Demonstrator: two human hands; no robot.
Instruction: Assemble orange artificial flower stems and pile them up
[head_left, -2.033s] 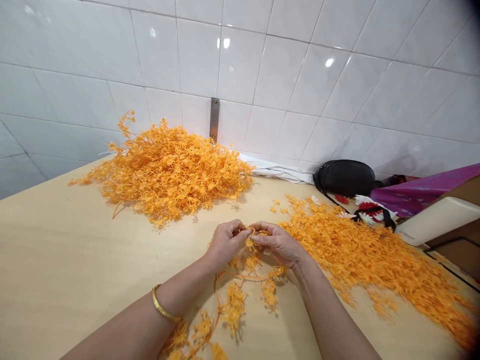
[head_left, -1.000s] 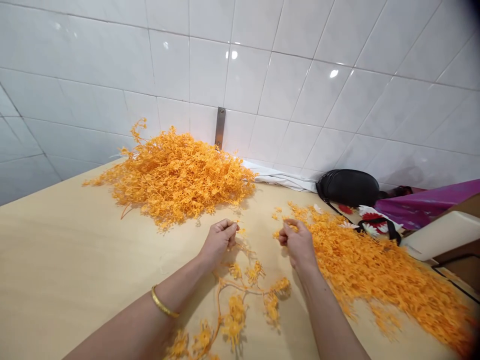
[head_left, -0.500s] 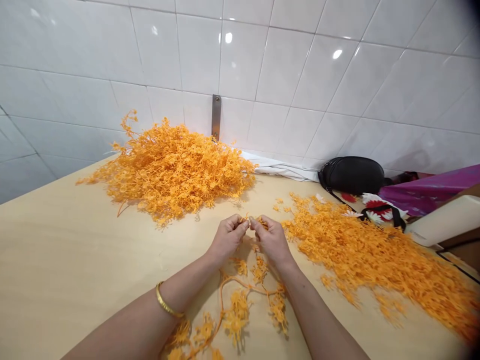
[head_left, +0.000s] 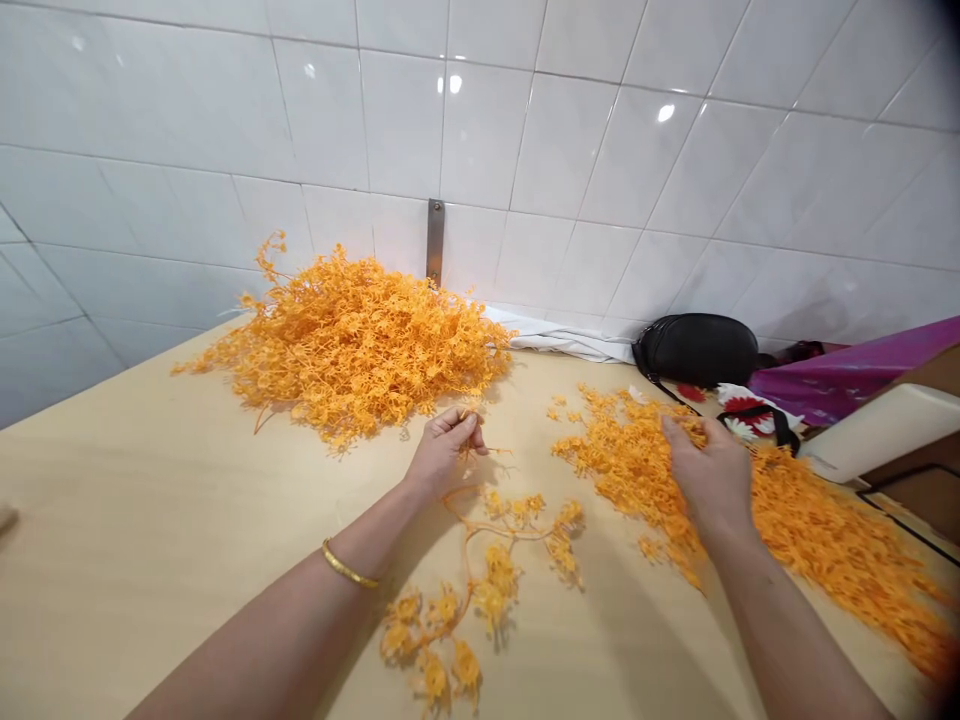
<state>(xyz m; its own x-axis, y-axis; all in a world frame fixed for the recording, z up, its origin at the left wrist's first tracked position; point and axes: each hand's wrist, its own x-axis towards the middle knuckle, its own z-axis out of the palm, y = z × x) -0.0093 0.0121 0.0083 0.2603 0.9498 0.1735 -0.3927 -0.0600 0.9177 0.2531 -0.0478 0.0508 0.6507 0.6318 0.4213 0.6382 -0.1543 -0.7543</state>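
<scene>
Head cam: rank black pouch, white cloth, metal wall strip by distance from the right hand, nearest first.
From the right hand:
1. Black pouch, straight beyond the hand, against the wall.
2. White cloth, farther left along the wall base.
3. Metal wall strip, upright on the tiles, farthest left and above the tabletop.

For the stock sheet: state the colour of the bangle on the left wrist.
Shiny gold metal bangle, head view.

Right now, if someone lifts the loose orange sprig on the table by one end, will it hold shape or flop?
The orange flower sprig will probably droop a little, as its stem looks thin and curved. It likely feels light, with small clusters on fine stems. Its side branches may snag on the heaped sprays, which look tangled.
</scene>
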